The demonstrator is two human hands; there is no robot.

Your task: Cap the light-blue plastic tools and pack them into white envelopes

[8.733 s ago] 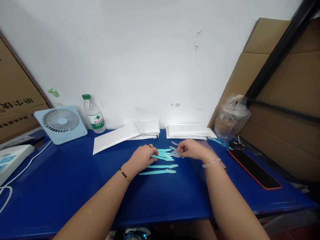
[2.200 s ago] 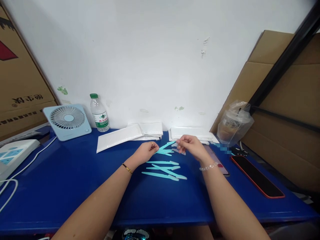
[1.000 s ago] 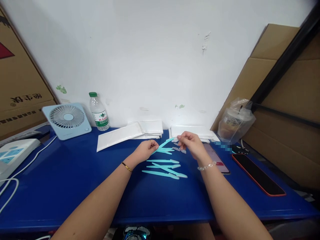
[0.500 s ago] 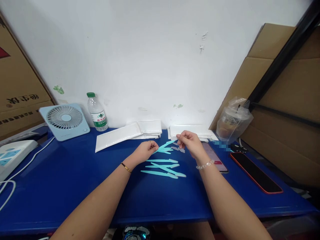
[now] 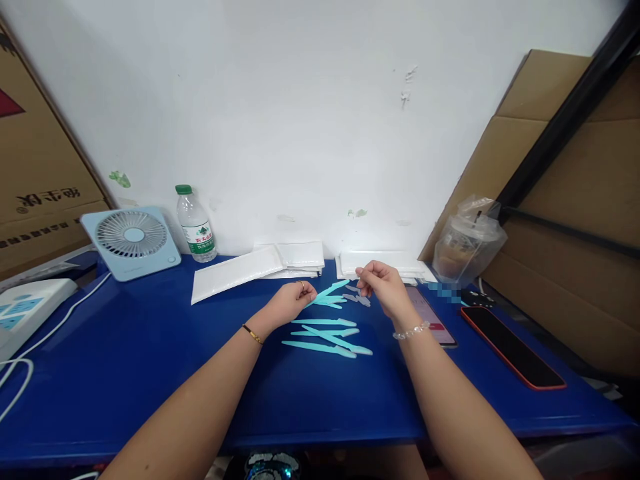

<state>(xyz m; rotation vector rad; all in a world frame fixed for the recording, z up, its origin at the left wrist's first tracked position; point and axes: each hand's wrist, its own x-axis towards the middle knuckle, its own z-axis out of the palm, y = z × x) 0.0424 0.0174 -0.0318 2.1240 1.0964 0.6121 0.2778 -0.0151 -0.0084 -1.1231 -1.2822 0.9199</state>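
Note:
My left hand (image 5: 295, 300) is closed in a pinch on the handle end of a turquoise eyebrow razor (image 5: 333, 289), whose blade end points up to the right. More turquoise razors (image 5: 330, 301) lie just under it, so I cannot tell if the fingers hold more than one. My right hand (image 5: 377, 279) hovers right of the razor's tip, apart from it. Its thumb and forefinger are pinched together; anything between them is too small to make out. Several clear blade caps (image 5: 357, 297) lie below these fingers. Nearer me, several turquoise razors (image 5: 325, 338) lie loosely, two of them crossed.
White padded envelopes (image 5: 237, 272) and another stack (image 5: 380, 260) lie along the wall. A blue fan (image 5: 133, 243) and a water bottle (image 5: 197, 227) stand left. Right are a lit phone (image 5: 434, 317), an orange-edged phone (image 5: 513, 347) and a bagged drink cup (image 5: 467, 247).
My right hand has drawn slightly right, away from the razor's tip, which it was touching. The held razor's blade end now shows uncovered by the fingers. My left hand has barely moved.

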